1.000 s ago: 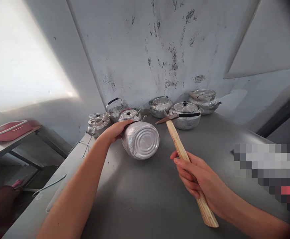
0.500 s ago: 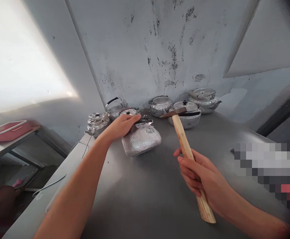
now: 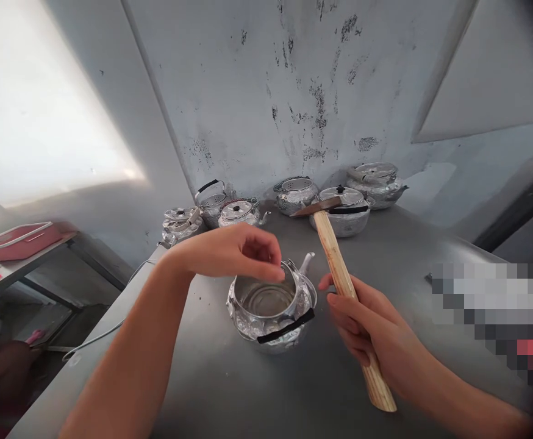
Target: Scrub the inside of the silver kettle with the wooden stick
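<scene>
Here the lidless aluminium kettle [image 3: 271, 308] stands upright on the grey metal table [image 3: 230, 390], mouth open to the camera, its spout pointing toward one o'clock and its black handle folded down across the near side. The left hand [image 3: 239, 251] hovers over the kettle's rim at about eleven o'clock, fingertips pinched together at the edge; whether they actually grip the rim I cannot tell. The right hand [image 3: 369, 332] sits at the kettle's three o'clock, clenched around the wooden shaft of a hammer [image 3: 344, 292]. The shaft's long axis runs from five o'clock up to eleven o'clock, with the head above and beyond the kettle. The left hand is the nearer one. Five more kettles [image 3: 342, 210] line the wall at twelve o'clock.
</scene>
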The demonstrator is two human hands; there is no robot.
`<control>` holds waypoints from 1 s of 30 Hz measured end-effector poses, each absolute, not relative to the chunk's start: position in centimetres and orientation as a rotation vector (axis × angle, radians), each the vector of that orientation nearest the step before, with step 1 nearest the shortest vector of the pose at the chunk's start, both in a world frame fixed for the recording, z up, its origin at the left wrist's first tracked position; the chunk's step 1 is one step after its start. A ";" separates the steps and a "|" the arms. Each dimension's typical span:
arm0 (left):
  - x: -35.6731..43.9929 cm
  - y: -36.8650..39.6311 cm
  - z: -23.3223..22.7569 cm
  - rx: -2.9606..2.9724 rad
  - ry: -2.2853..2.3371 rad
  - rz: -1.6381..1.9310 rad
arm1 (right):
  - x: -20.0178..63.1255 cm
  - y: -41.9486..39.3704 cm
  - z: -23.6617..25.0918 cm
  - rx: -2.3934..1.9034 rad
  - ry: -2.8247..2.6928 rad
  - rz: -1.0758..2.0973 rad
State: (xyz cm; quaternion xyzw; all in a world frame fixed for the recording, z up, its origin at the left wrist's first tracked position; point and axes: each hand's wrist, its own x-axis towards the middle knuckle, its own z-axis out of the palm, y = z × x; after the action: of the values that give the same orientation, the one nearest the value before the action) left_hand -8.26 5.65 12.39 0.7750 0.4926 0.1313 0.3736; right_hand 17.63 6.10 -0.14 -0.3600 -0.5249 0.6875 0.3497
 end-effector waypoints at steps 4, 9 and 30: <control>-9.1 7.1 10.9 2.107 1.452 0.649 | 17.7 5.9 -0.2 -0.915 -1.404 1.745; -8.1 8.4 8.3 2.105 1.327 0.446 | 17.7 5.8 -0.3 -0.909 -1.437 1.717; -8.9 9.4 7.2 1.840 2.208 0.648 | 17.6 5.5 0.1 -0.935 -1.422 1.641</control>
State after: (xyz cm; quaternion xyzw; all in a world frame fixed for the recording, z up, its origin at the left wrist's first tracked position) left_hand -8.94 9.35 7.19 0.6216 0.7458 0.2189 0.0975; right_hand 17.64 5.51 0.13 -0.3661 -0.5568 0.6422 0.3789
